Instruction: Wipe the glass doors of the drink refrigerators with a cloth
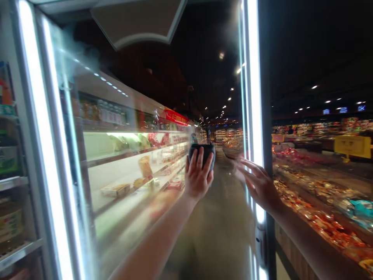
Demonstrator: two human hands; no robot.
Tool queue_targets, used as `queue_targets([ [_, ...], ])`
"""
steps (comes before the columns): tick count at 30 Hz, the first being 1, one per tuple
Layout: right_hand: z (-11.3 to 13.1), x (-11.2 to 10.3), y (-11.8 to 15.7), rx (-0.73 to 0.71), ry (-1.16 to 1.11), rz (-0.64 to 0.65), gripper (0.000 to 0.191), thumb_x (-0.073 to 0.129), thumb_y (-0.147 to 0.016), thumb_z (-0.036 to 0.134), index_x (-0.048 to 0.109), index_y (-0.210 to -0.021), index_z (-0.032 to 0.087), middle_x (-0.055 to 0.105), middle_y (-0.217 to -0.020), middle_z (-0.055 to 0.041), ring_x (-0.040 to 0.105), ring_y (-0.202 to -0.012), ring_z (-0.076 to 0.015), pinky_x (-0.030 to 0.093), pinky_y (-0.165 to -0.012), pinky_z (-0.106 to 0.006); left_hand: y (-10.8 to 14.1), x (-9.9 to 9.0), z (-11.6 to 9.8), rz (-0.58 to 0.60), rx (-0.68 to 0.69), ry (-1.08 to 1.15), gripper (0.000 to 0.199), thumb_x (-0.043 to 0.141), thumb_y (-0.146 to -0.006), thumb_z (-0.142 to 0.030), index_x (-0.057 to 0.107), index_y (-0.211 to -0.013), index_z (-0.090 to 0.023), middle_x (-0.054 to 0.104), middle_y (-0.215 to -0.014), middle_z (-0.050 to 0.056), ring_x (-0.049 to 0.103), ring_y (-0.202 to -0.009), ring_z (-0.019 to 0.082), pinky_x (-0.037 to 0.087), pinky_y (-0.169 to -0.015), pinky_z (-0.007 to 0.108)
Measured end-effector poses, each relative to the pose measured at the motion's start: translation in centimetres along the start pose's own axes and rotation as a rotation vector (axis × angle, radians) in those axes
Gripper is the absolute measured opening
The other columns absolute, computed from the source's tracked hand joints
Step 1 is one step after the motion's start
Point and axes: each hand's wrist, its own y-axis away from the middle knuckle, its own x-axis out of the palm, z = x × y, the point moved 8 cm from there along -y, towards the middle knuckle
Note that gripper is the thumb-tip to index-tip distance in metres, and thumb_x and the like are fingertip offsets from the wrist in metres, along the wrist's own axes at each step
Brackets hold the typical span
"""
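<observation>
Through a glass door (pixel 221 217) framed by bright light strips, I see down a store aisle. My left hand (pixel 198 177) reaches out to the pane, its fingers laid over a dark cloth-like pad (pixel 205 151) pressed against the glass. Whether the pad is a cloth or a sponge cannot be made out. To the right, my right hand (pixel 259 184) is at the lit door edge (pixel 258 128), fingers stretched out toward the pane. Its fingertips are smeared by motion, and a thin dark line shows just beyond them.
Shelves with bottles and packages (pixel 10 155) stand close on the left. Beyond the glass, or mirrored in it, runs a lit chilled display (pixel 134 167) under a red sign (pixel 176 116). Right of the door are bins of packaged goods (pixel 317 217) and a yellow sign (pixel 352 146).
</observation>
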Motion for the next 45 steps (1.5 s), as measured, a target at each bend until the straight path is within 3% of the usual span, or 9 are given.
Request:
queue_targets([
  [3, -0.6, -0.3, 0.6, -0.023, -0.017, 0.016, 0.069, 0.045, -0.092, 0.003, 0.041, -0.154, 0.033, 0.057, -0.146, -0.0086, 0.051, -0.138, -0.0271, 0.053, -0.106, -0.053, 2.4, 0.5, -2.4, 0.084, 0.253, 0.026, 0.062, 0.061, -0.092, -0.033, 0.045, -0.152, -0.031, 0.039, -0.162, 0.005, 0.031, -0.152, 0.026, 0.019, -0.127, 0.048],
  [5, -1.0, -0.5, 0.8, -0.021, -0.031, 0.014, 0.070, 0.044, -0.091, 0.002, 0.040, -0.154, 0.033, 0.058, -0.144, -0.0094, 0.052, -0.137, -0.0269, 0.053, -0.106, -0.053, 1.3, 0.4, -2.2, 0.101, 0.290, 0.022, 0.061, 0.060, -0.093, -0.031, 0.044, -0.152, -0.033, 0.041, -0.161, 0.003, 0.032, -0.152, 0.025, 0.019, -0.127, 0.047],
  [11, -1.5, -0.8, 1.2, 0.028, -0.102, -0.033, 0.066, 0.046, -0.092, 0.003, 0.046, -0.151, 0.034, 0.062, -0.136, -0.0092, 0.058, -0.130, -0.0254, 0.056, -0.102, -0.049, -5.3, 0.9, -2.2, -0.041, -0.018, -0.015, 0.067, 0.058, -0.093, -0.030, 0.038, -0.156, -0.028, 0.028, -0.166, 0.007, 0.021, -0.155, 0.031, 0.017, -0.127, 0.054],
  [18, -3.2, -2.3, 0.9, 0.163, -0.281, -0.187, 0.059, 0.044, -0.099, 0.012, 0.045, -0.151, 0.040, 0.058, -0.140, -0.0070, 0.060, -0.128, -0.0240, 0.056, -0.103, -0.047, -0.8, 3.4, -9.1, -0.012, 0.357, -0.001, 0.068, 0.059, -0.092, -0.032, 0.037, -0.156, -0.031, 0.041, -0.161, 0.002, 0.031, -0.152, 0.024, 0.017, -0.129, 0.046],
  [25, -4.8, -5.6, -0.2, 0.218, -0.266, -0.335, 0.050, 0.045, -0.101, 0.015, 0.055, -0.143, 0.040, 0.062, -0.133, -0.0067, 0.063, -0.121, -0.0242, 0.059, -0.095, -0.046, -10.8, 4.2, -9.4, -0.108, 0.053, 0.073, 0.073, 0.058, -0.093, -0.027, 0.029, -0.159, -0.027, 0.026, -0.167, 0.007, 0.023, -0.155, 0.029, 0.018, -0.127, 0.054],
  [33, -4.7, -7.2, 0.2, 0.233, -0.129, -0.271, 0.046, 0.043, -0.101, 0.018, 0.059, -0.140, 0.035, 0.064, -0.134, -0.0066, 0.060, -0.126, -0.0254, 0.051, -0.105, -0.050, -1.3, 5.8, -13.0, 0.000, 0.203, 0.080, 0.075, 0.059, -0.091, -0.026, 0.029, -0.159, -0.021, 0.030, -0.165, 0.012, 0.020, -0.156, 0.028, 0.016, -0.128, 0.053],
  [40, -4.1, -8.2, -1.1, 0.251, -0.094, -0.281, 0.042, 0.044, -0.101, 0.021, 0.061, -0.138, 0.032, 0.064, -0.134, -0.0075, 0.061, -0.125, -0.0253, 0.053, -0.103, -0.049, -7.7, 5.3, -11.9, -0.068, 0.055, 0.085, 0.069, 0.057, -0.093, -0.029, 0.034, -0.157, -0.023, 0.027, -0.166, 0.010, 0.023, -0.155, 0.028, 0.009, -0.129, 0.054],
  [42, -3.7, -8.2, -0.8, 0.247, -0.094, -0.278, 0.042, 0.045, -0.100, 0.021, 0.062, -0.137, 0.032, 0.064, -0.133, -0.0071, 0.061, -0.124, -0.0251, 0.053, -0.103, -0.049, -5.7, 5.7, -12.8, -0.077, 0.032, 0.069, 0.068, 0.057, -0.093, -0.030, 0.035, -0.157, -0.022, 0.030, -0.165, 0.011, 0.024, -0.155, 0.027, 0.009, -0.129, 0.054],
  [45, -3.2, -7.8, -0.2, 0.241, -0.083, -0.252, 0.041, 0.046, -0.100, 0.020, 0.063, -0.135, 0.032, 0.065, -0.132, -0.0070, 0.060, -0.126, -0.0250, 0.051, -0.105, -0.049, 0.9, 6.4, -14.6, -0.055, 0.069, 0.041, 0.067, 0.058, -0.093, -0.029, 0.038, -0.155, -0.019, 0.036, -0.162, 0.012, 0.021, -0.156, 0.026, 0.011, -0.129, 0.053],
])
